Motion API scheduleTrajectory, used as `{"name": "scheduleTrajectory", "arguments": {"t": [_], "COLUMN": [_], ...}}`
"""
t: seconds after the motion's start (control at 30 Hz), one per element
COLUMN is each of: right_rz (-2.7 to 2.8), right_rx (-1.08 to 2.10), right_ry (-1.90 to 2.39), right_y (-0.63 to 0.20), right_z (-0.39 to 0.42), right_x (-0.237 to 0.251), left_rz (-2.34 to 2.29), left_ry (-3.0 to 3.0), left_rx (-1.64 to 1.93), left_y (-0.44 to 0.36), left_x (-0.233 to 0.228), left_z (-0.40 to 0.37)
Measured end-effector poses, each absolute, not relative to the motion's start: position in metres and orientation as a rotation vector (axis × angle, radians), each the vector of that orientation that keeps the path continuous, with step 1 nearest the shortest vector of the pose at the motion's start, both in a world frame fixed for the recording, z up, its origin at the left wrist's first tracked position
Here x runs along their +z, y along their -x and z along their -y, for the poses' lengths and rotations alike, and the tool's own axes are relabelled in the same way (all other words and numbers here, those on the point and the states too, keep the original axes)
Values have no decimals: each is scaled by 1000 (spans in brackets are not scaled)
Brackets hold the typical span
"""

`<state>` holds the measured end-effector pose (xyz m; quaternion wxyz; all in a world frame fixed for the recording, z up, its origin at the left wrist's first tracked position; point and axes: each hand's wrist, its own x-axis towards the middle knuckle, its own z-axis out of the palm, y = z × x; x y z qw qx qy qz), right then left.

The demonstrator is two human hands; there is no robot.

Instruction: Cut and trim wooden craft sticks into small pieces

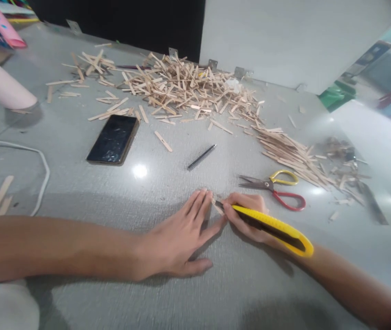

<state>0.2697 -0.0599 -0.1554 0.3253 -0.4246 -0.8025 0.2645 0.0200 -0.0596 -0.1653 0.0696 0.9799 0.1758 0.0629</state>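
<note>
My left hand (pixel 184 236) lies flat on the grey tabletop, fingers stretched out and thumb apart. Its fingertips press down on a small wooden stick (pixel 218 208), most of which the fingers hide. In my right hand (pixel 246 217) is a yellow and black utility knife (pixel 274 228), gripped like a pen. The knife's tip touches the stick just right of my left fingertips. Beyond my right hand lie scissors (pixel 267 184) with one yellow and one red handle, blades parted and pointing left. A dark pen (pixel 202 157) rests farther forward.
A large heap of wooden sticks (pixel 181 87) spreads along the back, with a neater bundle (pixel 289 153) at right. A phone (pixel 113 140) lies left of centre. A white cable (pixel 46 169) and a pale cylinder (pixel 4 82) are at left. A metal blade (pixel 372 204) lies far right.
</note>
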Motion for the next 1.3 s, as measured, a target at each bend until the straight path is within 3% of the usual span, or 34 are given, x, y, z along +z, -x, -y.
{"name": "scheduleTrajectory", "arguments": {"t": [0.5,1.3], "right_rz": [2092,1979], "right_rx": [697,650], "right_ry": [1122,1140], "right_y": [-268,-266], "right_z": [59,60], "right_x": [-156,-153], "left_rz": [-537,-481], "left_ry": [-3024,-3030], "left_rx": [52,117], "left_y": [-24,-22], "left_x": [-161,-169], "left_z": [57,58]}}
